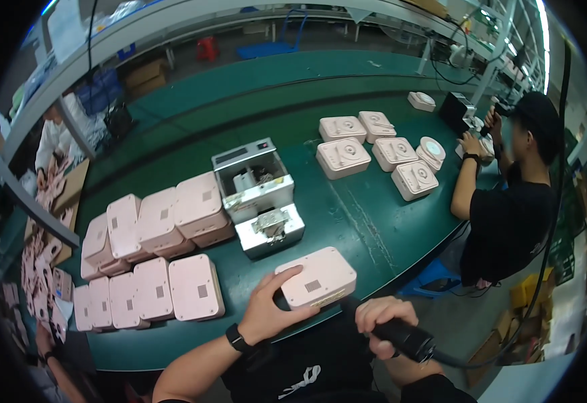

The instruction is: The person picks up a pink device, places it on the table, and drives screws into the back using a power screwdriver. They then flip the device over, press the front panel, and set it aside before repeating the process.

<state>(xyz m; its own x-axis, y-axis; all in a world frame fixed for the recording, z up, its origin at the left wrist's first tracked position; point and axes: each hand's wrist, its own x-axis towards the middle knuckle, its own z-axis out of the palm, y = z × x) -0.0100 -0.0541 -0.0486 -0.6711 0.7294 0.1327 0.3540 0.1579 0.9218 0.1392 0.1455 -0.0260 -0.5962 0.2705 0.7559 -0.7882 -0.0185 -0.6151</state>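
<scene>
My left hand [266,310] grips the left side of a pale pink plastic case [326,270] at the table's near edge, thumb along its front and fingers on the top. The case lies underside up, with a small dark grille patch and corner holes showing. Right of it, my right hand [386,317] is wrapped round a black corded electric screwdriver [406,340]. Its front end reaches close to the case's near right corner; the bit is not visible. Behind the case stands a metal screw feeder [256,185] with a white front block [271,228].
Several pink cases [195,287] stand in rows on the green table [347,221] at left, some stacked. Finished-looking cases with round dials [342,158] sit at right. A co-worker [508,195] works there; others sit at far left. The screwdriver's cable [488,359] trails right.
</scene>
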